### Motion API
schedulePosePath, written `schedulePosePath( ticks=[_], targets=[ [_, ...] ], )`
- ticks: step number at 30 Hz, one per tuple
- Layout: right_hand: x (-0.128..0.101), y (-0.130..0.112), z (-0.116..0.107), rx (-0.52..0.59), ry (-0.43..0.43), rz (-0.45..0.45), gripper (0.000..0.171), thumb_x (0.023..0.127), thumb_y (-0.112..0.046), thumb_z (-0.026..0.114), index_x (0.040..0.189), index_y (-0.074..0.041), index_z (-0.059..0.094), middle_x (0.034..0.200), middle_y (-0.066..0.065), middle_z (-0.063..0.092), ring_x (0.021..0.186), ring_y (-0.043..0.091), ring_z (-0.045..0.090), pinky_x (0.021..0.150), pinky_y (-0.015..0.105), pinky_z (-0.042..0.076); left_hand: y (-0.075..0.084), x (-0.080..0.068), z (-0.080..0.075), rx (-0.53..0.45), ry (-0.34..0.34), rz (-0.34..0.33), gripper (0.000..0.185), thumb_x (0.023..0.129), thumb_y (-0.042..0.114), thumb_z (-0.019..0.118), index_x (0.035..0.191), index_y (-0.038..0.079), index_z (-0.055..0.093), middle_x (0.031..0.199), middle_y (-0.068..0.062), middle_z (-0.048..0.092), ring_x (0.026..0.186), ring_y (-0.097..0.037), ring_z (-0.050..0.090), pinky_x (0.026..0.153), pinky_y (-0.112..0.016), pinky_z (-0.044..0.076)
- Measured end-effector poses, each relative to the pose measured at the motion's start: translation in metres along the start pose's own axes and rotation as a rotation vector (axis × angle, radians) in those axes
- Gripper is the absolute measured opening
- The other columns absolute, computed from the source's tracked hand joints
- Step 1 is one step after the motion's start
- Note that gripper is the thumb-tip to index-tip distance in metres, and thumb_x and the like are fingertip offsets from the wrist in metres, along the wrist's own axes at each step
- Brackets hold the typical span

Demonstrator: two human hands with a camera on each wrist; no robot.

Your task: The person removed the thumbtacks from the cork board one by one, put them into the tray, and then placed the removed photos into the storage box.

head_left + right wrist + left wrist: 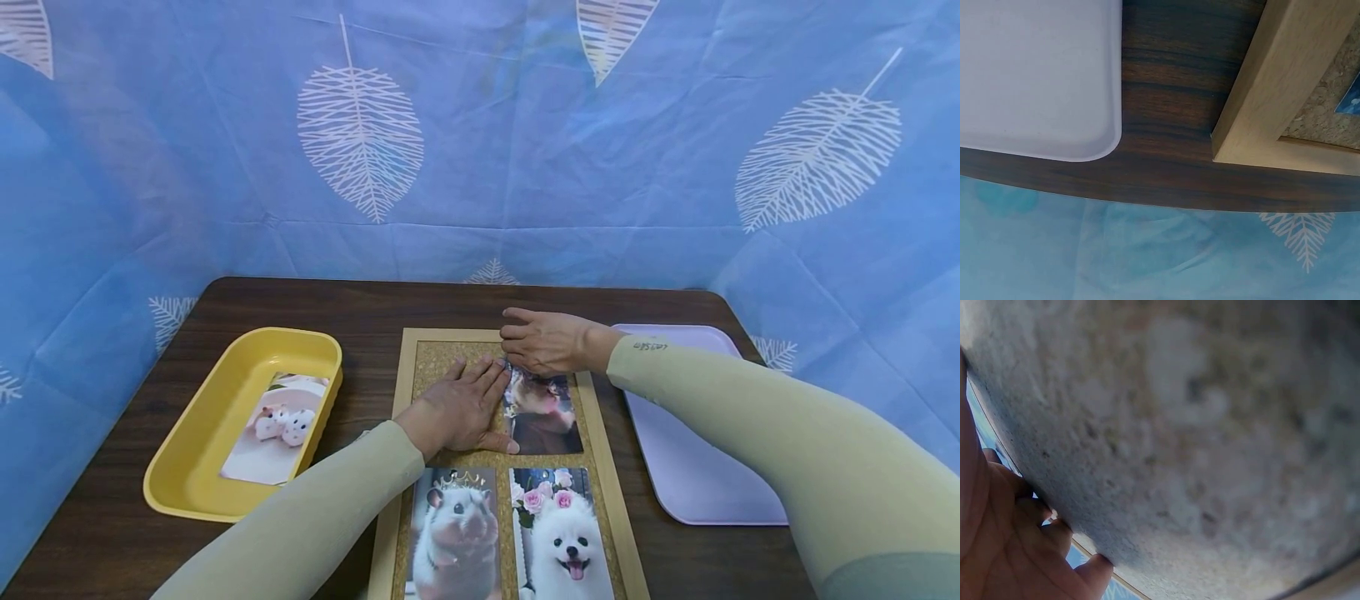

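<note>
A cork board (442, 354) in a light wooden frame (600, 433) lies on the dark table (360, 304). My left hand (461, 408) rests flat on the bare cork at the upper left, its thumb against the left edge of a dark animal photo (543, 417). My right hand (551, 342) lies over that photo's top edge, fingers pointing left; what is under them is hidden. A hamster photo (457, 533) and a white dog photo (566, 537) sit side by side lower on the board. The left wrist view is filled with blurred cork (1210, 425) and my left hand (1004, 537).
A yellow tray (187, 417) at the left holds one hamster photo (277, 425). A lilac tray (690, 467) lies right of the board; its corner (1035, 69) shows beside the frame corner (1260, 94). Blue leaf-print cloth (525, 150) hangs around the table.
</note>
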State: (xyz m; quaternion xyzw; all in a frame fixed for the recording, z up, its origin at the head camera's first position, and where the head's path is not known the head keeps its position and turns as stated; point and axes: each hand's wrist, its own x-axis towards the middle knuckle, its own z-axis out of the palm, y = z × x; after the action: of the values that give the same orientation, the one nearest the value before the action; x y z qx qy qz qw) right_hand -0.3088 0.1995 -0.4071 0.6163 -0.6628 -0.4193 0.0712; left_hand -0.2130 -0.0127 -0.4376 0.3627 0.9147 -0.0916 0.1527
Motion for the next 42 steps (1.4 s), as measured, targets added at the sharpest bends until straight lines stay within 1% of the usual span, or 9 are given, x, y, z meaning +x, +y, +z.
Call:
schedulePosePath(
  ticks=[9,13,17,20,23,25,34,42],
  targets=[
    [0.0003,0.0002,-0.0008,-0.009,-0.021,-0.002,0.034,0.113,-0.036,0.044,0.135,-0.019,0.064,0.134,0.001,0.064,0.134,0.026,0.050,0.126,0.056,0.029,0.0000,0.0003,0.0003,0.006,0.005,-0.001,0.110,0.092,0.089,0.029,0.171,0.016,0.006,0.179,-0.004,0.003,0.165,-0.024,0.006,0.133,-0.050,0.014],
    [0.0007,0.0001,-0.0009,-0.010,-0.032,-0.007,0.034,0.114,-0.036,0.044,0.135,-0.019,0.064,0.133,0.002,0.063,0.133,0.026,0.050,0.125,0.055,0.032,0.0001,0.0002,0.0008,0.004,0.006,-0.001,0.110,0.092,0.089,0.029,0.171,0.016,0.006,0.179,-0.004,0.003,0.165,-0.024,0.005,0.133,-0.050,0.014],
    [0.0009,-0.0003,-0.0017,-0.018,-0.055,-0.010,0.034,0.114,-0.037,0.043,0.135,-0.019,0.064,0.133,0.002,0.062,0.129,0.026,0.051,0.120,0.053,0.038,0.0005,0.0003,0.0013,0.001,0.007,-0.003,0.110,0.092,0.089,0.029,0.171,0.016,0.006,0.179,-0.003,0.004,0.165,-0.024,0.006,0.133,-0.050,0.015],
    [0.0010,-0.0006,-0.0019,-0.029,-0.065,-0.013,0.034,0.114,-0.038,0.043,0.134,-0.020,0.064,0.131,0.002,0.062,0.123,0.026,0.051,0.111,0.050,0.042,0.0006,0.0000,0.0013,-0.002,0.006,-0.005,0.110,0.092,0.089,0.030,0.171,0.016,0.007,0.179,-0.003,0.003,0.165,-0.023,0.005,0.133,-0.050,0.014],
    [0.0011,-0.0009,-0.0017,-0.029,-0.066,-0.011,0.034,0.114,-0.038,0.043,0.133,-0.020,0.064,0.128,0.002,0.062,0.117,0.026,0.050,0.102,0.047,0.043,0.0006,-0.0002,0.0011,-0.007,0.005,-0.007,0.110,0.093,0.089,0.030,0.171,0.016,0.007,0.179,-0.003,0.003,0.165,-0.023,0.005,0.133,-0.050,0.014],
    [0.0012,-0.0009,-0.0017,-0.029,-0.065,-0.009,0.034,0.114,-0.038,0.042,0.134,-0.020,0.064,0.127,0.001,0.062,0.114,0.025,0.050,0.098,0.046,0.042,0.0006,-0.0003,0.0011,-0.011,0.005,-0.007,0.110,0.093,0.089,0.031,0.171,0.016,0.006,0.179,-0.002,0.003,0.165,-0.023,0.005,0.133,-0.050,0.014],
    [0.0023,-0.0003,-0.0026,-0.028,-0.073,-0.008,0.034,0.113,-0.039,0.044,0.133,-0.021,0.065,0.127,0.000,0.063,0.111,0.025,0.049,0.092,0.043,0.040,0.0004,-0.0003,0.0016,-0.005,0.009,-0.006,0.110,0.092,0.089,0.030,0.171,0.016,0.007,0.179,-0.003,0.003,0.165,-0.023,0.005,0.133,-0.050,0.014],
    [0.0028,-0.0009,-0.0018,-0.021,-0.085,-0.004,0.035,0.114,-0.038,0.043,0.134,-0.020,0.064,0.128,0.001,0.064,0.111,0.025,0.049,0.092,0.044,0.040,0.0005,0.0000,0.0019,-0.002,0.013,-0.006,0.110,0.092,0.089,0.030,0.171,0.016,0.007,0.179,-0.003,0.004,0.165,-0.023,0.006,0.133,-0.050,0.014]
  ],
)
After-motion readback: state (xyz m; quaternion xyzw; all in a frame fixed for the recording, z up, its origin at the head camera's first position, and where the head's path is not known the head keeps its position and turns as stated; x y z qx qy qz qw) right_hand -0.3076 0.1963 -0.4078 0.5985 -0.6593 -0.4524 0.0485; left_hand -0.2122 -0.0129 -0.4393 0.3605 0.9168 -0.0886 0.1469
